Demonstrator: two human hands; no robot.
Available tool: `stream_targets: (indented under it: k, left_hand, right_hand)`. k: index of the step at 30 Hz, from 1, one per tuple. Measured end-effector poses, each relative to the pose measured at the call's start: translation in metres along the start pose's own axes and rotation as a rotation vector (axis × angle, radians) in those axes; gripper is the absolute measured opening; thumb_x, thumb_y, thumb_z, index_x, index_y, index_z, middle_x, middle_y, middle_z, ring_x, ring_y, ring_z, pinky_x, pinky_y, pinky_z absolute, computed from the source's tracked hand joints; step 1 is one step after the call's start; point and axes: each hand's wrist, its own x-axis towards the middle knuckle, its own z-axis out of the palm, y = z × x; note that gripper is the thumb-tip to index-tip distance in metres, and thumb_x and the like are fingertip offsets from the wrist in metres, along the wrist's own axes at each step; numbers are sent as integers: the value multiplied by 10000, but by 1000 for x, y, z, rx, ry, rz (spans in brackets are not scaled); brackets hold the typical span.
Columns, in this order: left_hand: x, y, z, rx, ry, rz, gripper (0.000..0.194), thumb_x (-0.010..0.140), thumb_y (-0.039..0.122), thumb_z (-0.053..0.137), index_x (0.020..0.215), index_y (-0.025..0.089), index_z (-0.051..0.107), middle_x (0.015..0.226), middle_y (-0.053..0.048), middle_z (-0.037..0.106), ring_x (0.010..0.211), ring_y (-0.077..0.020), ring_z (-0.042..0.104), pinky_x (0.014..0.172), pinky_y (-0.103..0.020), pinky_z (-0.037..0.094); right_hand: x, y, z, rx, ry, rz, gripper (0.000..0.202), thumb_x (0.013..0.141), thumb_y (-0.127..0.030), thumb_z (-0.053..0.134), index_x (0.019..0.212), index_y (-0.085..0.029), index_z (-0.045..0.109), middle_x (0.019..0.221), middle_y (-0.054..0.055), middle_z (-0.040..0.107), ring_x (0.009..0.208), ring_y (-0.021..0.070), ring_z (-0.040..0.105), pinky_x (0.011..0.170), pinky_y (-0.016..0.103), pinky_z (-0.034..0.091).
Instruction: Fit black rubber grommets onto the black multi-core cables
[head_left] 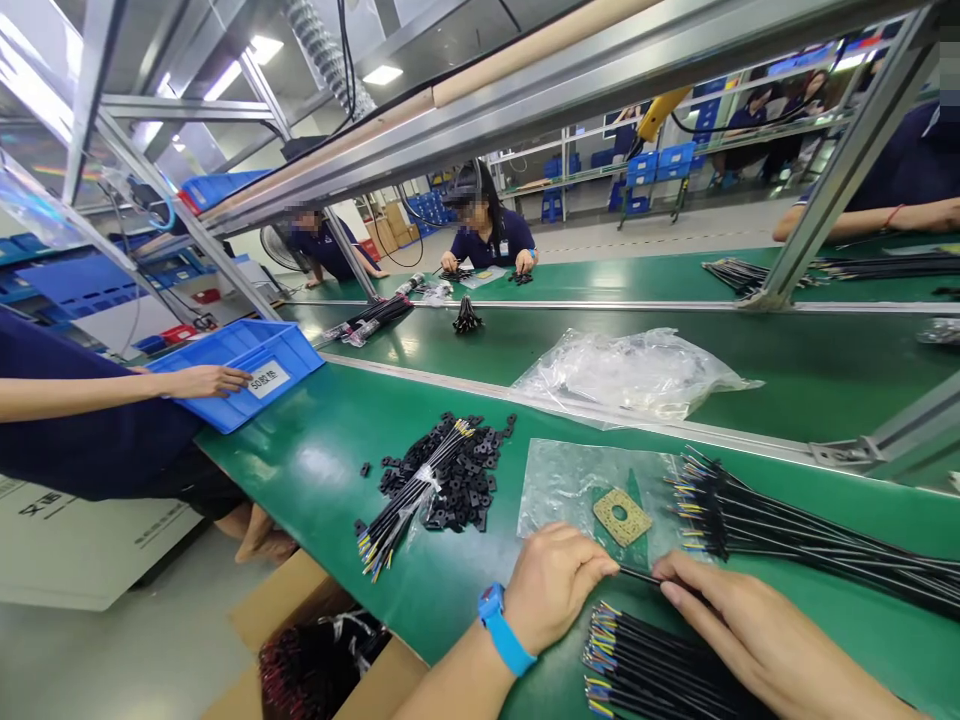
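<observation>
A short stretch of black cable (636, 573) runs between my two hands. My left hand (553, 580), with a blue band at the wrist, pinches one end of it between thumb and fingers. The thumb and fingers of my right hand (739, 615) close on the cable a little further right. Just beyond lies a tan square sponge (622, 517) with a round hole, on a clear plastic bag (559, 480). Below my hands is a bundle of black cables (667, 655) with stripped coloured wire ends; another cable bundle (810, 535) rests behind my right hand.
A pile of small black parts (469, 480) has a tied wire bundle (405, 500) across it. At left, a co-worker's hand (206, 381) touches a blue bin (300, 350). A metal rail (450, 385) and crumpled plastic bag (634, 372) lie beyond. A cardboard box (292, 600) stands below.
</observation>
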Motion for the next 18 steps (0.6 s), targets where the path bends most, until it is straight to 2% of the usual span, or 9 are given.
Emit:
stream_targets:
  k: [3, 7, 18]
  left_hand:
    - [1, 2, -1, 10, 13, 37, 510, 1086, 469, 388, 807, 207, 726, 759, -45, 741, 750, -178, 659, 759, -309, 494]
    - [0, 4, -2, 23, 34, 53, 595, 1097, 477, 294, 705, 210, 652, 672, -41, 668, 694, -180, 623, 732, -326, 464]
    - [1, 9, -3, -37, 44, 15, 653, 1095, 512, 249, 566, 228, 505, 537, -6, 541, 578, -161, 536, 660, -323, 395]
  right_hand:
    - [-1, -5, 0, 55, -42, -2, 427, 1050, -534, 394, 900, -271, 694, 824, 70, 751, 741, 244, 730, 710, 302, 603]
    - [0, -9, 1, 101, -60, 4, 378, 1042, -517, 433, 991, -262, 707, 913, 80, 766, 844, 247, 740, 790, 312, 607]
    - [0, -12, 0, 127, -157, 17, 339, 1062, -437, 394, 972, -263, 671, 877, 45, 745, 789, 214, 721, 740, 296, 556]
